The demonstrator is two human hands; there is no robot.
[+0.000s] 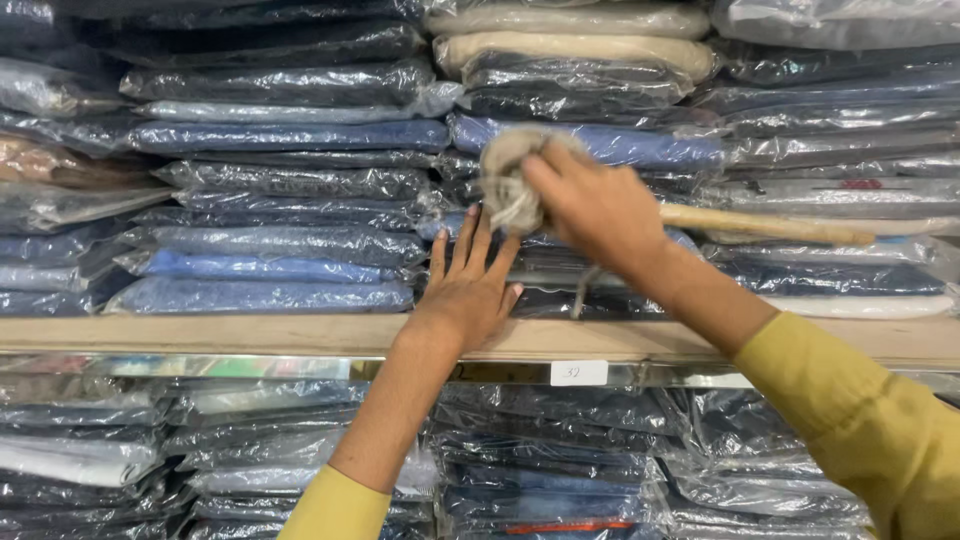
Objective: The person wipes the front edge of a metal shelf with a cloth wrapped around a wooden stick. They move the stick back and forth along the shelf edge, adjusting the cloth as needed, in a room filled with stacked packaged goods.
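My right hand (590,205) grips a bunched beige cloth (510,180) and presses it against the front of a stack of folded garments wrapped in clear plastic (600,145). A wooden stick (765,225) juts out to the right from behind that hand; what holds it is hidden. My left hand (470,285) lies flat with fingers spread on the lower packets of the same stack, just above the wooden shelf edge (200,335). Both arms wear yellow sleeves.
Shelves are packed with stacks of plastic-wrapped folded garments, mostly dark and blue (280,200), a few cream ones on top (570,45). A small white label (578,373) sits on the metal strip under the shelf. More wrapped stacks (540,470) fill the shelf below.
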